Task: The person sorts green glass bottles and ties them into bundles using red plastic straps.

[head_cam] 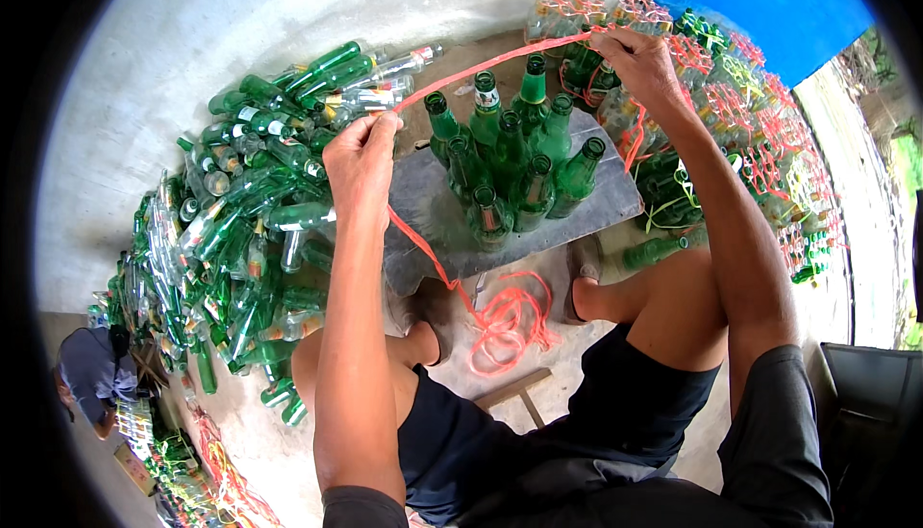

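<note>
A red plastic strap (490, 64) is stretched between my two hands, above and behind a cluster of green glass bottles (510, 156). My left hand (364, 160) pinches it at the left, and a length hangs from there to a loose coil on the floor between my feet. My right hand (634, 63) grips the strap at the upper right, with a red tail hanging below it. The bottles stand upright, close together, on a low grey board (433, 203) before my knees. No strap is seen around them.
Loose glass bottles (245, 189) lie heaped at the left against the wall. Strapped bottle bundles (728, 106) stand at the right. One green bottle (652, 252) lies beside my right knee. A person (94, 373) bends at the far left, near more bundles and red straps (223, 463).
</note>
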`<state>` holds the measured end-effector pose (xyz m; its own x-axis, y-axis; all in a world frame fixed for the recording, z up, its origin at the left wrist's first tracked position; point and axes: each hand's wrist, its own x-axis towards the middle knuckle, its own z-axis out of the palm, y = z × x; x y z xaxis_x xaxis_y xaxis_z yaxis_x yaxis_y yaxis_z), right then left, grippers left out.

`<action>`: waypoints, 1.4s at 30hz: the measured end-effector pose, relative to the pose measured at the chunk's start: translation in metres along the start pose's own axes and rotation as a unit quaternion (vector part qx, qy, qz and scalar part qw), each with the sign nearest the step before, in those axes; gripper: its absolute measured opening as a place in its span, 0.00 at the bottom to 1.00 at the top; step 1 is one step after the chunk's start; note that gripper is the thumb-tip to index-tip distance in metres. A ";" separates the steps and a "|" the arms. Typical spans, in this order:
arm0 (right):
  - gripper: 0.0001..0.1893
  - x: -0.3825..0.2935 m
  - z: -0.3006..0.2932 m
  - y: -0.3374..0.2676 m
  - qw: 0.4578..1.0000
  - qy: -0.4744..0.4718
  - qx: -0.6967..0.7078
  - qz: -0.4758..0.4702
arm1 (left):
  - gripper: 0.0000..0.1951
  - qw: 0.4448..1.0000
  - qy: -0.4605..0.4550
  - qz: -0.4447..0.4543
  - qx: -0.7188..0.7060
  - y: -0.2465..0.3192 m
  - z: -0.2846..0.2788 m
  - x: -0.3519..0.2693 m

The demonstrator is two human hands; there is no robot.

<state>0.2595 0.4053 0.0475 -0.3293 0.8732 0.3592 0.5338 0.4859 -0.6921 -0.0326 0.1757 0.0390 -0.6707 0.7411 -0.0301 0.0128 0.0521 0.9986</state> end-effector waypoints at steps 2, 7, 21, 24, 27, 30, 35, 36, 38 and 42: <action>0.15 0.008 0.006 -0.002 0.999 -0.016 -0.023 0.031 | 0.09 1.000 0.010 0.000 0.005 -0.003 0.004 0.011; 0.16 0.029 0.032 0.025 0.999 -0.033 0.008 0.000 | 0.10 0.999 0.026 -0.011 0.016 -0.028 0.013 0.044; 0.12 -0.006 0.091 0.115 0.980 -0.175 -0.074 0.057 | 0.16 0.968 0.029 -0.044 0.244 -0.147 0.027 0.071; 0.14 -0.015 0.094 0.123 0.976 -0.178 -0.114 0.051 | 0.15 0.964 0.038 -0.032 0.261 -0.159 0.032 0.073; 0.14 -0.024 0.098 0.118 0.971 -0.200 -0.106 0.078 | 0.15 0.963 0.040 -0.022 0.266 -0.171 0.034 0.074; 0.14 -0.026 0.099 0.115 0.954 -0.239 -0.149 0.103 | 0.14 0.959 0.017 -0.049 0.277 -0.186 0.033 0.078; 0.15 -0.034 0.103 0.117 0.941 -0.244 -0.193 0.131 | 0.15 0.948 -0.034 -0.103 0.298 -0.192 0.036 0.076; 0.16 -0.036 0.108 0.117 0.942 -0.244 -0.185 0.135 | 0.15 0.953 -0.028 -0.095 0.288 -0.196 0.034 0.076; 0.16 -0.036 0.108 0.118 0.935 -0.258 -0.194 0.146 | 0.16 0.961 -0.015 -0.081 0.266 -0.206 0.033 0.076; 0.16 -0.039 0.108 0.122 0.926 -0.271 -0.210 0.161 | 0.17 0.956 -0.020 -0.092 0.279 -0.204 0.034 0.073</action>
<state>0.2533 0.4267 -0.1191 -0.3818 0.8845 -0.2682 0.8904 0.2741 -0.3633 -0.0587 0.2414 -0.1688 -0.6704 0.7097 -0.2165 0.2977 0.5246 0.7976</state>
